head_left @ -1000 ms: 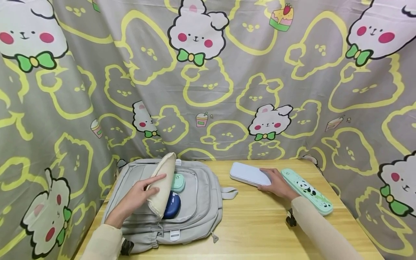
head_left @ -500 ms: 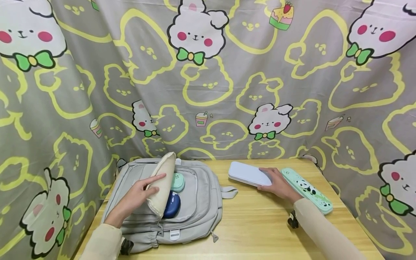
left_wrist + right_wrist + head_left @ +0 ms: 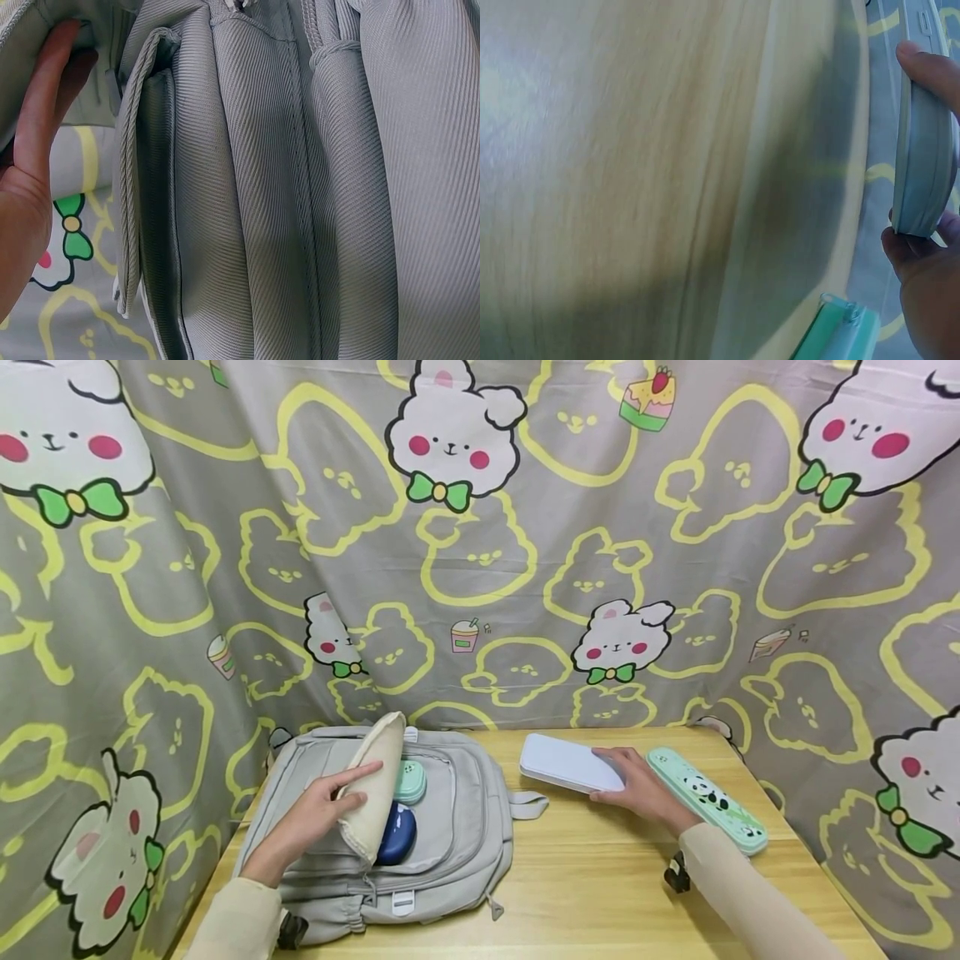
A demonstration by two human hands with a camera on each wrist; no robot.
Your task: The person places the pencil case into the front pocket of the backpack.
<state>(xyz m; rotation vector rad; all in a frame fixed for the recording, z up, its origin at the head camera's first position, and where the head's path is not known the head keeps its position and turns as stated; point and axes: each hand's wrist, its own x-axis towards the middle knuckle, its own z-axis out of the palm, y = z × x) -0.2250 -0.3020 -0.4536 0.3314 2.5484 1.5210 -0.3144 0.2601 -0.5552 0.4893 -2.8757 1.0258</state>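
Note:
A grey backpack [image 3: 468,860] lies flat on the left of the table. My left hand [image 3: 318,810] pinches the cream-lined flap [image 3: 378,789] of its front pocket and keeps it raised. In the pocket's mouth sit a small mint-green case [image 3: 410,781] and a rounded navy case [image 3: 397,835]. Over the table, right of the backpack, my right hand [image 3: 645,789] grips a flat pale blue case [image 3: 566,762] by its right end. The right wrist view shows the pale case [image 3: 922,165] edge-on, thumb on one side and fingers on the other.
A long mint pencil case [image 3: 712,802] with a panda print lies right of my right hand, near the forearm. The backpack's strap loop [image 3: 529,805] reaches toward the pale case. A patterned curtain [image 3: 480,568] hangs behind the wooden table [image 3: 600,885] and at both sides.
My right hand has moved slightly left with the pale blue case, toward the backpack. The left hand and the raised flap have stayed in place.

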